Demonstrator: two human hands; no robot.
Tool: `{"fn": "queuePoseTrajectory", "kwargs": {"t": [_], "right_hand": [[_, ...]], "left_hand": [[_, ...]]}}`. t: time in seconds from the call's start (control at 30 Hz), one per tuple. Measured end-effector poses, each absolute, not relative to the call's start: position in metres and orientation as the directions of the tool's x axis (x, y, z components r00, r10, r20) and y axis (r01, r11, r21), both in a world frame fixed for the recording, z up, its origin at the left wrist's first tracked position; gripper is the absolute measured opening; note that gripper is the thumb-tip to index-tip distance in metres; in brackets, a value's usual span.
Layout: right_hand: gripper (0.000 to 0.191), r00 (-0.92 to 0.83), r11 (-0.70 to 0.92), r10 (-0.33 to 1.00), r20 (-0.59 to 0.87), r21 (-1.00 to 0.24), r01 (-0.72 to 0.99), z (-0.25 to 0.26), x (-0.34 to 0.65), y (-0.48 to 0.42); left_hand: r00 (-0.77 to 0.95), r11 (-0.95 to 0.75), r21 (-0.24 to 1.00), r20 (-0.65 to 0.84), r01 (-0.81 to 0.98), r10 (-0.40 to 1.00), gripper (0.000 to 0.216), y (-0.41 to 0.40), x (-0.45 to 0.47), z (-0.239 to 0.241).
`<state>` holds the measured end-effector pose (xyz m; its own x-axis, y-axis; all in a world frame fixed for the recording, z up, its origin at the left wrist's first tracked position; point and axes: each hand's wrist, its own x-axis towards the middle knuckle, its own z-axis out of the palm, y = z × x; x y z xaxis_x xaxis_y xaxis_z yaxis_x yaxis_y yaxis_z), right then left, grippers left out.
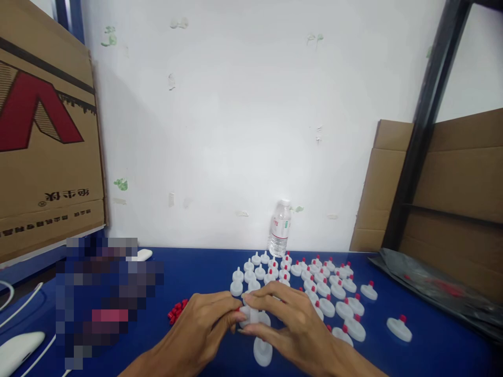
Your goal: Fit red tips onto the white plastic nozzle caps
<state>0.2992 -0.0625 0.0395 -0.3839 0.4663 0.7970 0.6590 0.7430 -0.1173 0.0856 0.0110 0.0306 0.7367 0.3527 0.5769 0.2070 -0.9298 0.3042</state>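
Note:
My right hand (293,317) is closed around a white plastic nozzle lid (253,315), which lies on its side with its tip toward the left. At that tip my left hand (206,317) pinches a small red cap (237,310), mostly covered by the fingers. Another white lid (263,352) lies just below my hands. Beside my left hand is a small pile of loose red caps (177,311). Beyond my hands stand several uncapped white lids (238,274). To the right are many white lids with red tips (327,307), some partly hidden by my right hand.
A clear water bottle (280,229) stands against the white wall. A large printed carton (47,173) rises at left, near white cables and a white device (21,346). A dark plastic bag (436,285) lies along the right side of the blue table (176,267). One patch at left is pixelated.

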Motion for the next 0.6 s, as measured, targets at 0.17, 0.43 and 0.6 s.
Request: {"fn": "queuePoseTrajectory", "kwargs": {"t": [0.17, 0.43, 0.6], "right_hand": [[0.022, -0.457, 0.647, 0.573, 0.68, -0.032, 0.762, 0.048, 0.308, -0.056], [0.017, -0.173, 0.283, 0.735, 0.656, -0.066, 0.957, 0.068, 0.362, -0.035], [0.015, -0.007, 0.071, 0.816, 0.578, -0.089, 0.994, 0.079, 0.391, -0.03]], "left_hand": [[0.733, -0.918, 0.147, 0.561, 0.369, 0.385, 0.02, 0.027, 0.077, 0.043], [0.661, -0.682, -0.055, 0.315, 0.729, 0.681, 0.037, 0.041, 0.061, 0.061], [0.607, -0.586, -0.16, 0.248, 0.795, 0.755, 0.031, 0.049, 0.056, 0.06]]}}
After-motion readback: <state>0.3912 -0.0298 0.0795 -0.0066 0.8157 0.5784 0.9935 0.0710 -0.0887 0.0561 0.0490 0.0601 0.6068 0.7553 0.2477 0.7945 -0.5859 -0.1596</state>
